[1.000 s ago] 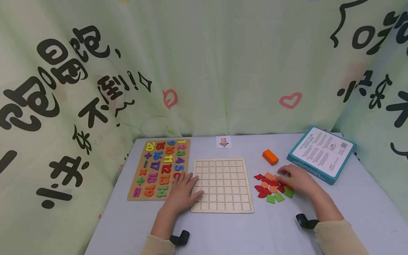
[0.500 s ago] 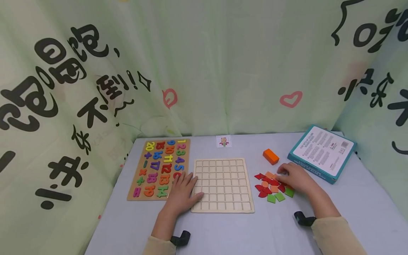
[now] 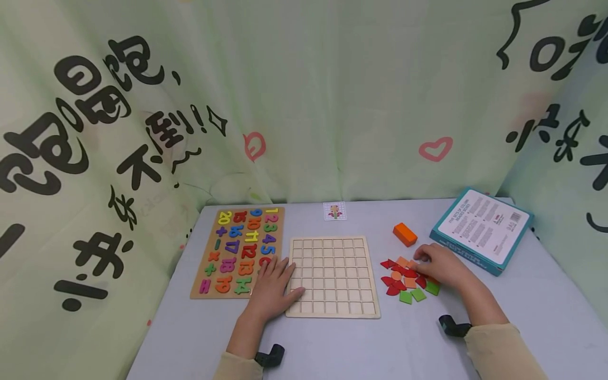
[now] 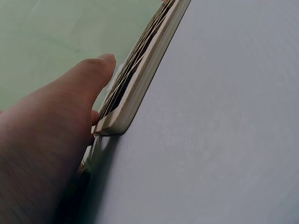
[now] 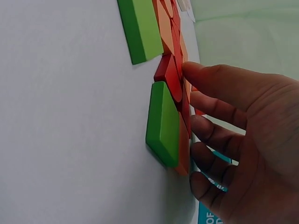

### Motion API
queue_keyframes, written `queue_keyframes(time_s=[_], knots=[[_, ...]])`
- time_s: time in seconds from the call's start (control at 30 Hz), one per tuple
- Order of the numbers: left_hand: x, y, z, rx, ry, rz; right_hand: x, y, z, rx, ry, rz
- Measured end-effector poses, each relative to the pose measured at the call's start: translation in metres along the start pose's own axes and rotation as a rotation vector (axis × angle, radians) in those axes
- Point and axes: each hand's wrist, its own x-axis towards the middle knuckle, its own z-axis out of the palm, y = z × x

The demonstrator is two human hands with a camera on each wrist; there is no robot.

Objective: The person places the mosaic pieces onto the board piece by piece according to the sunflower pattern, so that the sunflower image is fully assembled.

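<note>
My left hand [image 3: 269,293] lies with spread, straight fingers over the left edge of a pale wooden grid board [image 3: 332,277] and the lower right of a number board [image 3: 215,296]. In the left wrist view the thumb [image 4: 96,74] is beside the board's corner. My right hand [image 3: 444,266] is at the right side of a pile of flat pieces: red [image 3: 393,291], orange [image 3: 410,283] and green [image 3: 418,294]. In the right wrist view its fingers are loosely bent, thumb tip against the pile near a red piece [image 5: 169,74] and a green piece [image 5: 163,126]; no piece shows in its grasp.
Behind the pile lies an orange block [image 3: 405,235]. A teal box [image 3: 484,227] with a white label lies at the back right. A small picture card [image 3: 335,211] is at the table's back edge, before a pale green curtain [image 3: 361,105].
My right forearm has shifted slightly left while its fingers stay at the pile. The left hand keeps its place, and no piece has visibly left the pile.
</note>
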Motion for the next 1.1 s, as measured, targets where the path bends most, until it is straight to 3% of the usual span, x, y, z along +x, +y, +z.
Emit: queue_keyframes(time_s=[0.8, 1.1], knots=[[-0.002, 0.0, 0.0, 0.002, 0.021, 0.01, 0.001, 0.0, -0.001, 0.011, -0.013, 0.026], [-0.001, 0.0, -0.001, 0.004, 0.029, 0.016, -0.003, -0.015, -0.009, 0.021, -0.009, 0.024]])
